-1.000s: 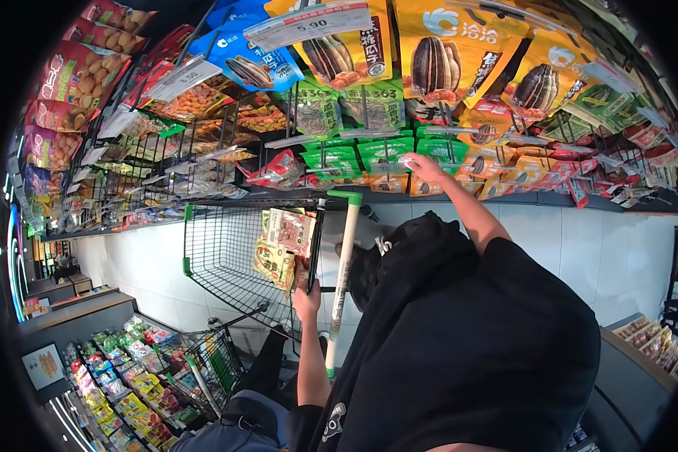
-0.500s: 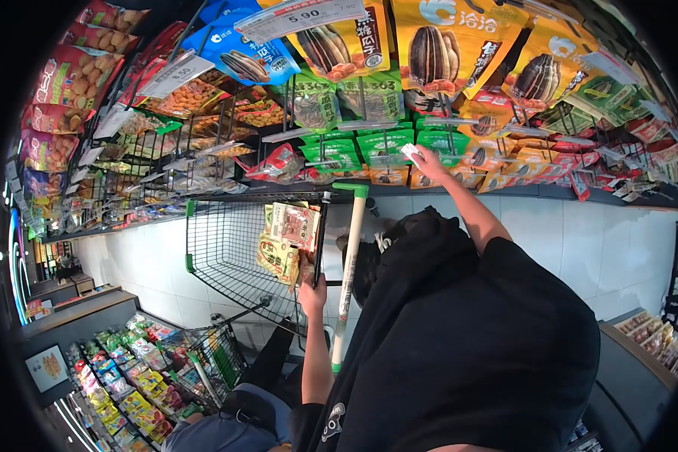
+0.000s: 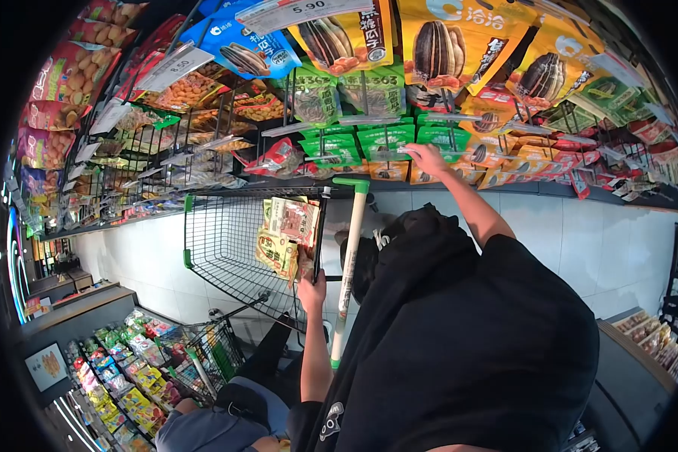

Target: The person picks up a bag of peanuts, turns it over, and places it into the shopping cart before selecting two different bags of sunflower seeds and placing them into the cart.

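Note:
My left hand (image 3: 311, 292) is closed at the cart's near edge, with its fingers around a small brown packet (image 3: 306, 268). Yellow and beige snack packs (image 3: 277, 255) lie inside the black wire shopping cart (image 3: 230, 237) beside it. Farther up, my right hand (image 3: 428, 160) reaches to the shelf, its fingers pinched on a small white price tag (image 3: 408, 150) in front of hanging green packets (image 3: 384, 142).
Yellow seed bags (image 3: 438, 53) and a blue bag (image 3: 241, 49) hang above. The cart's handle (image 3: 346, 286) runs beside my torso. Another person (image 3: 211, 429) is at the lower left, near a second cart (image 3: 203, 361) and a snack display (image 3: 128, 377).
My right hand has shifted slightly left and turned, so less of the white tag shows. The other person at the lower left has moved a little left.

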A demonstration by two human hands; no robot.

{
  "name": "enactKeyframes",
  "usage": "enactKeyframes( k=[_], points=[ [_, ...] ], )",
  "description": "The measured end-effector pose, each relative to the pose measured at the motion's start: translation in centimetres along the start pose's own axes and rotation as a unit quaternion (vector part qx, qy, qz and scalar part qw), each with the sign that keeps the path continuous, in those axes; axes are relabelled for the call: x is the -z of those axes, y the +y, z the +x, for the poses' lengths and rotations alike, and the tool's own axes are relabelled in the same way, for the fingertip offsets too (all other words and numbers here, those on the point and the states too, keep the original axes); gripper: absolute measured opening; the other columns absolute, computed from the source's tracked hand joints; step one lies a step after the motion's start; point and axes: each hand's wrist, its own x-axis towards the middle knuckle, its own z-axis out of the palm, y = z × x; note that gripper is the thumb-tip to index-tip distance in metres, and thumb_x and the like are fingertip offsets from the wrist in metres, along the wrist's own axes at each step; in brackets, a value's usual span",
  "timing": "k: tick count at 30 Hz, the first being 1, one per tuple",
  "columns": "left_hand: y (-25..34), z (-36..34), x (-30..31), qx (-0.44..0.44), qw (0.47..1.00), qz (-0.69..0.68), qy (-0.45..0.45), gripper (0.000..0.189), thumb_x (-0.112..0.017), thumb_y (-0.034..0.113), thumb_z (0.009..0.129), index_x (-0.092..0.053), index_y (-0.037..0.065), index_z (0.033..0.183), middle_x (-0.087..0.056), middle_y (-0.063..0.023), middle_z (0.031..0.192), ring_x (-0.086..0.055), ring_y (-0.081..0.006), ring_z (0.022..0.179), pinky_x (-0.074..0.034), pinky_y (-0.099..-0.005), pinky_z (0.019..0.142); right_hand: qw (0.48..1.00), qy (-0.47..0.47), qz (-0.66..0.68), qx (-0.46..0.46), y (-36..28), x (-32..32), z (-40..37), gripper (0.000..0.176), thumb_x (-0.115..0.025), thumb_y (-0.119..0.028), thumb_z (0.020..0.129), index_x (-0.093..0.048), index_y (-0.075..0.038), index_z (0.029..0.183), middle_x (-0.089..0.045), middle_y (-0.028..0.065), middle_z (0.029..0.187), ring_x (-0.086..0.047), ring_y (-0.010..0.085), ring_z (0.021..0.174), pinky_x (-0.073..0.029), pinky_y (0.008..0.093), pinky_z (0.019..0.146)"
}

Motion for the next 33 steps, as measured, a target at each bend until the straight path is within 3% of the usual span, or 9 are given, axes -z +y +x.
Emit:
enactKeyframes(
  k=[5,8,11,14,17,20,26,29,33],
  points=[
    [-0.9,0.3,-0.5,0.025,0.999,0.008,-0.032,0.031,-0.07,0.035,0.081,-0.069,0.009,0.098,-0.068,-0.0207,0.092,-0.063,-0.0425,0.088,-0.05,-0.0499,0.077,0.994,-0.03,-0.102,0.013,-2.2,0.8,-0.2,0.028,-0.057,-0.023,0.097,-0.066,-0.011,0.12,-0.071,0.0151,0.083,-0.067,0.0357,0.071,-0.053,0.0457,0.067],
    [-1.2,0.2,-0.8,0.008,1.0,0.012,-0.016,0.031,-0.07,0.034,0.081,-0.069,0.008,0.097,-0.068,-0.0198,0.09,-0.063,-0.0421,0.086,-0.05,-0.0493,0.076,0.997,-0.016,-0.065,0.029,-2.8,0.3,0.0,0.029,-0.058,-0.028,0.096,-0.066,-0.012,0.119,-0.071,0.016,0.086,-0.066,0.0384,0.073,-0.052,0.0477,0.065],
    [-0.8,0.1,-0.5,0.015,1.0,0.014,-0.015,0.03,-0.07,0.034,0.081,-0.069,0.008,0.096,-0.068,-0.0187,0.085,-0.063,-0.0417,0.083,-0.05,-0.0488,0.075,0.99,0.023,-0.064,0.123,0.0,-2.2,1.2,0.04,-0.061,-0.037,0.094,-0.06,-0.011,0.125,-0.069,0.0188,0.088,-0.065,0.0391,0.073,-0.052,0.0484,0.063],
    [-0.1,0.0,0.0,0.019,1.0,0.009,-0.016,0.029,-0.07,0.034,0.081,-0.069,0.008,0.094,-0.068,-0.0179,0.082,-0.063,-0.0414,0.082,-0.05,-0.0484,0.074,0.974,-0.161,-0.145,-0.07,-5.6,1.2,1.9,0.056,-0.064,-0.048,0.09,-0.051,-0.009,0.129,-0.068,0.0222,0.092,-0.066,0.0415,0.084,-0.053,0.0495,0.07],
    [-0.8,0.0,-0.6,0.002,1.0,0.005,0.0,0.029,-0.069,0.035,0.082,-0.07,0.008,0.094,-0.068,-0.0175,0.081,-0.063,-0.0413,0.081,-0.05,-0.0483,0.073,0.964,-0.178,-0.182,-0.071,-5.8,0.7,2.9,0.067,-0.065,-0.055,0.087,-0.045,-0.01,0.133,-0.067,0.0232,0.089,-0.066,0.0419,0.084,-0.053,0.0502,0.071],
    [-1.1,0.0,-0.8,-0.004,1.0,0.01,0.001,0.03,-0.068,0.036,0.082,-0.07,0.008,0.094,-0.069,-0.0171,0.083,-0.064,-0.0414,0.081,-0.05,-0.0485,0.073,0.957,-0.201,-0.198,-0.06,-4.2,-0.7,3.9,0.076,-0.063,-0.059,0.087,-0.039,-0.012,0.141,-0.068,0.0189,0.091,-0.066,0.0361,0.079,-0.056,0.0458,0.071],
    [-0.7,0.2,-0.4,0.011,0.999,0.043,-0.022,0.032,-0.065,0.039,0.084,-0.07,0.011,0.1,-0.07,-0.0176,0.09,-0.065,-0.0411,0.085,-0.051,-0.0492,0.077,0.983,-0.13,-0.115,-0.055,-2.4,-0.8,2.9,0.072,-0.069,-0.064,0.079,-0.053,-0.018,0.132,-0.07,0.0144,0.106,-0.066,0.036,0.095,-0.053,0.0469,0.088],
    [-0.4,0.2,0.0,0.039,0.997,0.029,-0.055,0.034,-0.065,0.04,0.085,-0.071,0.013,0.105,-0.07,-0.0185,0.091,-0.065,-0.0409,0.088,-0.051,-0.0489,0.079,0.985,-0.105,-0.11,-0.084,-2.4,-0.5,2.2,0.067,-0.066,-0.069,0.078,-0.063,-0.018,0.122,-0.07,0.0124,0.11,-0.067,0.0319,0.1,-0.052,0.0442,0.089],
    [-0.3,0.1,0.0,0.018,0.999,0.028,-0.035,0.031,-0.066,0.038,0.084,-0.07,0.012,0.1,-0.069,-0.0175,0.088,-0.064,-0.041,0.086,-0.051,-0.0488,0.077,0.976,-0.04,0.072,-0.203,-2.2,0.2,1.9,0.06,-0.054,-0.067,0.087,-0.072,-0.013,0.105,-0.073,0.008,0.103,-0.068,0.0247,0.1,-0.052,0.0383,0.087]
  ],
)
